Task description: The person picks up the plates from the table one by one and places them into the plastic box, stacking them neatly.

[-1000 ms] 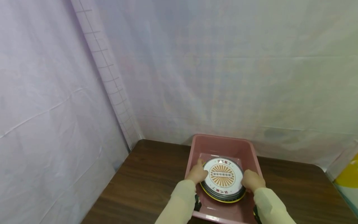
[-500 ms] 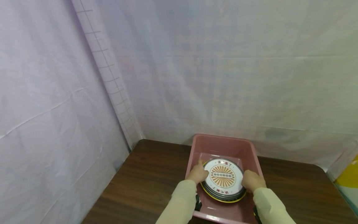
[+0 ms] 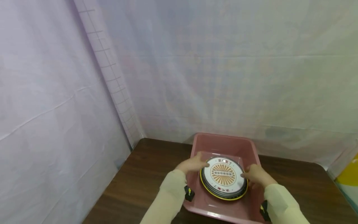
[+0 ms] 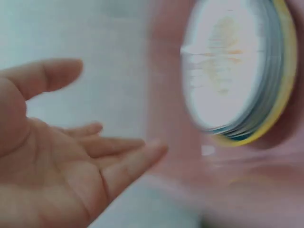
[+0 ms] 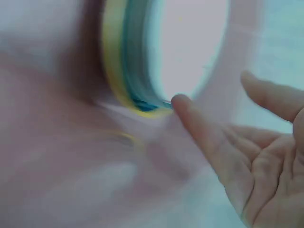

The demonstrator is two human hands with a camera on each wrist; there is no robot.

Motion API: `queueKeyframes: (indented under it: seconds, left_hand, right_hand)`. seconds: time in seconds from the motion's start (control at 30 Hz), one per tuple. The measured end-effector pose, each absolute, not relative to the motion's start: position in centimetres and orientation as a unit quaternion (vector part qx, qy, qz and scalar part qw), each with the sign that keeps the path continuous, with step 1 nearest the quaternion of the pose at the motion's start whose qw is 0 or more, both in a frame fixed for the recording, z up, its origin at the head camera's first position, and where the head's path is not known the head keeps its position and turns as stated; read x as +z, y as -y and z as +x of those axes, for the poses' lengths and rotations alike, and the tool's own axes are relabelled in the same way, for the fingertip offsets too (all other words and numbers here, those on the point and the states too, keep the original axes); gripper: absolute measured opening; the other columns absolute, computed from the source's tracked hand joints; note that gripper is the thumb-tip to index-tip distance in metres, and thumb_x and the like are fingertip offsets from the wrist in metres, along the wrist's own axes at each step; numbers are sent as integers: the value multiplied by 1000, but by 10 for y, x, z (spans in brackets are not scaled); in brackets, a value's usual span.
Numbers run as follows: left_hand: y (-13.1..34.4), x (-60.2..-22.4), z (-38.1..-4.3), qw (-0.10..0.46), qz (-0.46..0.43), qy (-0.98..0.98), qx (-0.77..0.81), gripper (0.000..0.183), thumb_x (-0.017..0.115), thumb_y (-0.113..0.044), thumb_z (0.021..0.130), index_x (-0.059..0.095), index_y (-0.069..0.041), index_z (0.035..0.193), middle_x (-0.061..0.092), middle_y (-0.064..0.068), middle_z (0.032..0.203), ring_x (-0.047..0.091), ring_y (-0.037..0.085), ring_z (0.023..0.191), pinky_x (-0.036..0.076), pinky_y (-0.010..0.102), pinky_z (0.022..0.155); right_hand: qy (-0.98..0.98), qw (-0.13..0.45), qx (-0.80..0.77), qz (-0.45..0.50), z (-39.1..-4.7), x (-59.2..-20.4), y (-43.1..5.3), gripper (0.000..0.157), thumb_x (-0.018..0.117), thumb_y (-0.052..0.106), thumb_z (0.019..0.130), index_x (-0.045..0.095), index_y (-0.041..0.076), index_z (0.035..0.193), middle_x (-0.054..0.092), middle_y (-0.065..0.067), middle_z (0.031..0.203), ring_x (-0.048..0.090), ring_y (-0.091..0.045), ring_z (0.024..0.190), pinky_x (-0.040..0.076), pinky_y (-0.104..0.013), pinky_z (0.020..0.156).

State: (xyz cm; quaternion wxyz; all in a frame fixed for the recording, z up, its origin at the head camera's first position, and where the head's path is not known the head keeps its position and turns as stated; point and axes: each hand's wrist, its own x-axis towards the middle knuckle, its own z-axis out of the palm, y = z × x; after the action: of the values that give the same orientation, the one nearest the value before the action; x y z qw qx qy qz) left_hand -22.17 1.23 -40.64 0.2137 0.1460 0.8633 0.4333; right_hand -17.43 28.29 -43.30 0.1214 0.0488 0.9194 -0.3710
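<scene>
A stack of several round plates [image 3: 223, 174] lies in a pink plastic tub [image 3: 223, 141]. The top plate is white with an orange sunburst and red lettering; a yellow rim shows at the bottom of the stack. My left hand [image 3: 193, 164] hovers over the tub's left side, its fingers spread and holding nothing. In the left wrist view the left palm [image 4: 52, 171] faces up, apart from the plates. My right hand [image 3: 256, 175] is at the stack's right edge with fingers extended; in the right wrist view one fingertip [image 5: 180, 100] overlaps the plates' rim.
The tub stands on a dark wood-grain table [image 3: 151, 168] against a pale hanging sheet [image 3: 223, 77]. Another sheet [image 3: 56, 124] hangs along the left side. Something yellow and white [image 3: 348, 174] shows past the table's right edge.
Both hands have let go of the stack's sides and drawn apart, the left moving left and up, the right moving right. The plates stay in the tub.
</scene>
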Motion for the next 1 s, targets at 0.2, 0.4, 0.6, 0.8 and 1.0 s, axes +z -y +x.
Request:
queueKeyframes:
  seconds: [0.2,0.4,0.6,0.8,1.0]
  left_hand:
    - [47,-373,-230,113,173,-895,396,70,52,-37,93,17,-10,147,17,18,150,15,36,136,23,56,105]
    - [61,-404,-235,22,134,-953,269,73,48,-50,91,14,-21,149,-2,14,154,-3,39,138,11,72,97]
    - [42,-432,-233,-27,129,-968,213,75,47,-56,89,17,-24,149,-1,14,154,-4,42,137,2,78,91]
    - [33,-441,-228,-44,140,-974,172,82,44,-66,85,13,-27,149,1,14,154,-3,42,136,2,78,91]
    - [32,-441,-223,-46,156,-972,169,82,48,-64,84,16,-25,149,5,16,153,-2,42,136,0,77,91]
  right_hand:
    - [-946,66,-315,-23,-168,-392,-319,83,55,49,88,31,-16,134,47,-37,120,51,-48,103,47,-57,77]
    - [-982,1,-187,-19,-158,-414,-338,101,50,68,80,17,-4,144,9,-35,143,2,-58,127,-1,-77,90]
    - [-987,-72,-140,-25,-160,-442,-332,98,42,69,83,12,2,147,-1,-29,148,-16,-47,132,-23,-67,91]
    - [-987,-92,-127,-23,-161,-449,-320,95,39,69,84,12,5,148,-3,-25,150,-20,-41,133,-30,-59,91]
    - [-987,-90,-128,-22,-159,-446,-316,94,38,70,85,13,4,148,-2,-26,150,-20,-41,133,-30,-58,90]
